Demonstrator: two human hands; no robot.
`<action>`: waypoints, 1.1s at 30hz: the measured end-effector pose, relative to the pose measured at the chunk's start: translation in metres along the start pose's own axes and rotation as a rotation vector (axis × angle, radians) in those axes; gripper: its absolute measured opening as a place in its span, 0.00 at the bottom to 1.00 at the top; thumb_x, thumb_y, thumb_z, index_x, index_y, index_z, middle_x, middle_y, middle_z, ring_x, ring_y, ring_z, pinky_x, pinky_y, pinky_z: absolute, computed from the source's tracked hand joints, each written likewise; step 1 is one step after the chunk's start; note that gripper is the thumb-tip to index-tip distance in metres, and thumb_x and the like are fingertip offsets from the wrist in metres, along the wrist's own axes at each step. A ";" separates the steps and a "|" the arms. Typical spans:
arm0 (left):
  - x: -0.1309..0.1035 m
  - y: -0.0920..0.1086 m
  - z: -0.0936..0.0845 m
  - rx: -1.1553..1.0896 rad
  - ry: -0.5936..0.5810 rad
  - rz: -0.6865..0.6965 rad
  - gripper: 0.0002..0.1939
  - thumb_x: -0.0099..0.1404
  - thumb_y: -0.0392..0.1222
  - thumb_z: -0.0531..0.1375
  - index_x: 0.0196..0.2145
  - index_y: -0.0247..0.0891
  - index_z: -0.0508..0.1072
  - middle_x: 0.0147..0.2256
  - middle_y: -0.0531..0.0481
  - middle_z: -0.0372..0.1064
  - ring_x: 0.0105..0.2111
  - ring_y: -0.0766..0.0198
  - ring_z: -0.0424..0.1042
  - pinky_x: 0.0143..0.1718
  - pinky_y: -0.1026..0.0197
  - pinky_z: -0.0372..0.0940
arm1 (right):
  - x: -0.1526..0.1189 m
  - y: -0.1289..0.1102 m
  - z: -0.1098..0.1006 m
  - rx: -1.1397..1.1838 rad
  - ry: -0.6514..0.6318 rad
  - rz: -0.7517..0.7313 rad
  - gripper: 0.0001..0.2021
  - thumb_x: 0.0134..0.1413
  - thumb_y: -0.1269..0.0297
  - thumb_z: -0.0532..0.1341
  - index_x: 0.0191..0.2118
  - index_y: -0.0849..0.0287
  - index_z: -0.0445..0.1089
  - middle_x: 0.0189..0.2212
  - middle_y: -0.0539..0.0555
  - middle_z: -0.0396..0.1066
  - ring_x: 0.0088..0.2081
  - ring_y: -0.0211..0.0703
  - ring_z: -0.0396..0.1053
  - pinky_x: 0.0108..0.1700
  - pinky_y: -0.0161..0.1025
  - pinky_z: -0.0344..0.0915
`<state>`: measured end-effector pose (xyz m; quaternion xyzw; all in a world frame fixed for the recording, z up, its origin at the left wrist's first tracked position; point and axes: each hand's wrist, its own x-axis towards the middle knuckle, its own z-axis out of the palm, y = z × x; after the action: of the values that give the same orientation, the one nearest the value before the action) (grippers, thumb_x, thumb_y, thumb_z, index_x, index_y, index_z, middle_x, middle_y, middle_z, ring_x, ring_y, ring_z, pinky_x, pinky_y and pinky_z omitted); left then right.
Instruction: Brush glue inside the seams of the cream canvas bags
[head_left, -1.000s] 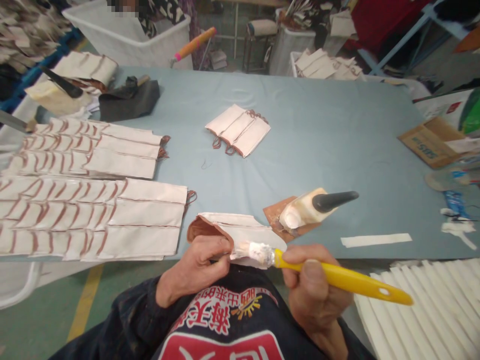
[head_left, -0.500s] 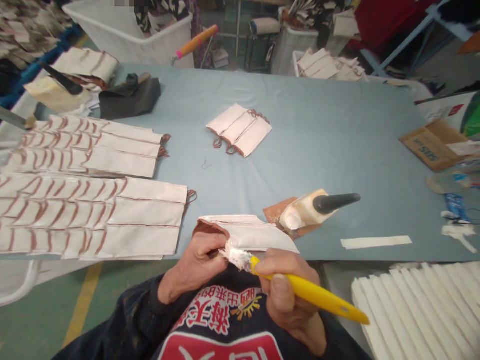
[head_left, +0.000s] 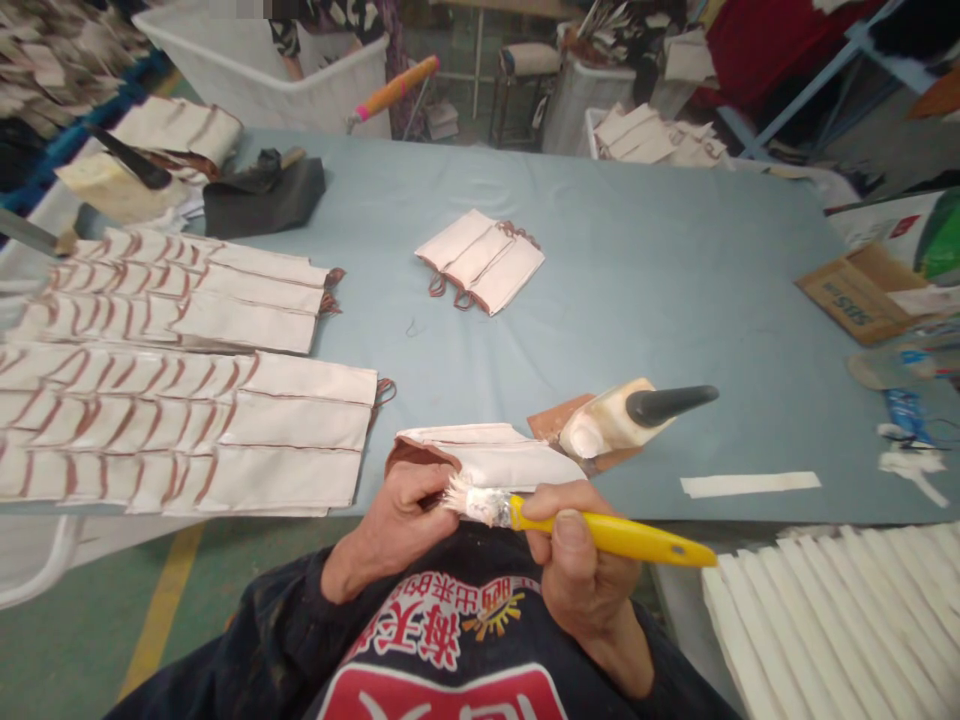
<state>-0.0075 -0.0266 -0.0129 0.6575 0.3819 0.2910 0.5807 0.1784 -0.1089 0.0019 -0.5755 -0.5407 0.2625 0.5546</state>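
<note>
My left hand [head_left: 397,520] is closed on the near left edge of a cream fabric piece [head_left: 517,462] with a brown inner side, which lies at the table's front edge. In my right hand [head_left: 581,560] is the yellow handle of a paintbrush [head_left: 622,540]. Its bristles, coated in white paste, point left and meet the fabric's edge beside my left fingers. Just beyond the piece stands a pale jug-like container [head_left: 600,430] with a black stick or handle [head_left: 671,403], resting on a brown scrap.
Overlapping rows of cream pieces [head_left: 292,435] cover the table's left side. Another brown-edged piece [head_left: 484,258] lies mid-table. A white strip [head_left: 750,485] and a cardboard box [head_left: 855,295] are at the right. White foam-like strips [head_left: 825,620] stand below right. Someone's arm reaches into a white bin [head_left: 330,90].
The brush has risen slightly and its handle has swung up toward level. Its bristles have shifted a little, staying by my left fingers. The fabric piece remains in my left hand.
</note>
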 end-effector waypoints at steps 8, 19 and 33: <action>0.005 0.003 0.003 -0.004 -0.110 0.025 0.16 0.66 0.38 0.57 0.21 0.39 0.59 0.23 0.57 0.52 0.25 0.68 0.54 0.29 0.61 0.49 | 0.040 -0.005 -0.012 0.279 -0.060 0.426 0.26 0.71 0.40 0.59 0.32 0.58 0.73 0.13 0.41 0.56 0.15 0.31 0.52 0.19 0.30 0.51; 0.020 0.016 -0.007 -0.418 -0.189 -0.369 0.15 0.66 0.51 0.65 0.36 0.34 0.80 0.23 0.58 0.60 0.21 0.72 0.50 0.22 0.66 0.45 | 0.035 0.000 -0.019 0.280 0.142 0.099 0.19 0.73 0.51 0.60 0.33 0.57 0.75 0.15 0.43 0.60 0.15 0.33 0.56 0.18 0.30 0.55; 0.020 0.016 -0.004 -0.501 -0.246 -0.419 0.19 0.65 0.56 0.68 0.33 0.36 0.72 0.18 0.62 0.52 0.17 0.74 0.45 0.19 0.67 0.38 | 0.034 0.015 -0.030 -0.028 0.273 -0.204 0.13 0.77 0.57 0.55 0.44 0.56 0.75 0.23 0.46 0.69 0.21 0.37 0.68 0.26 0.35 0.70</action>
<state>0.0025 -0.0080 0.0026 0.4319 0.3526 0.1689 0.8128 0.2194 -0.0858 0.0055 -0.5554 -0.5197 0.1167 0.6387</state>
